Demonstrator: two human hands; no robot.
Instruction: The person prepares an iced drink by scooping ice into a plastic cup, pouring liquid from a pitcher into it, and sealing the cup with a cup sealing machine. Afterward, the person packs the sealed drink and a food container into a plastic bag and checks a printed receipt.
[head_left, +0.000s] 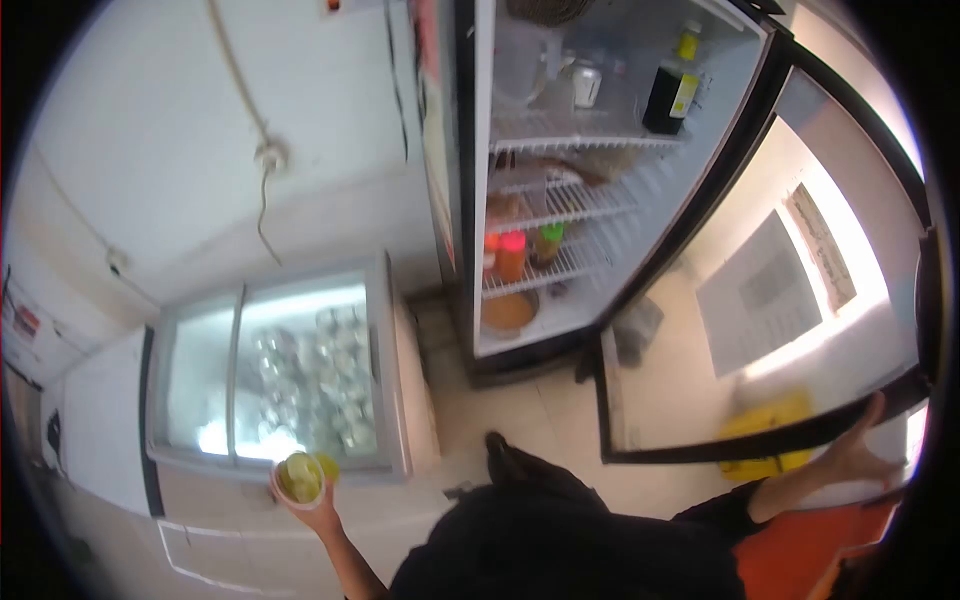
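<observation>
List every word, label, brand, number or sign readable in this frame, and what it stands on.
No text here can be read.
Label on the dark bottle in the fridge: too small and blurred.
Grey sheet at the open fridge door: any print is too faint.
Brown strip beside it: marks blurred, unreadable.

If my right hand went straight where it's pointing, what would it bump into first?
Probably the dark frame of the open fridge door. Your right hand has a finger pointing up at it. They look very close, but this picture can't show whether they already touch.
</observation>
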